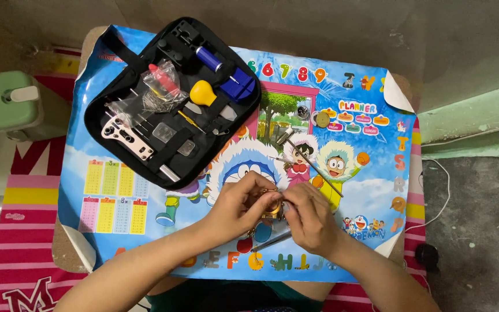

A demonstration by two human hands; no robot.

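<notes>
Open black tool kit (171,101) lies upper left on the cartoon mat (371,173); left hand (235,205) pinches a gold watch (272,208) at mat centre; right hand (307,216) pinches its other side, seemingly mid-repair; next calls for steady fingers

A home is showing here: a children's cartoon poster (342,144) is covering a low table, a striped mat (24,242) lying on the floor.
</notes>
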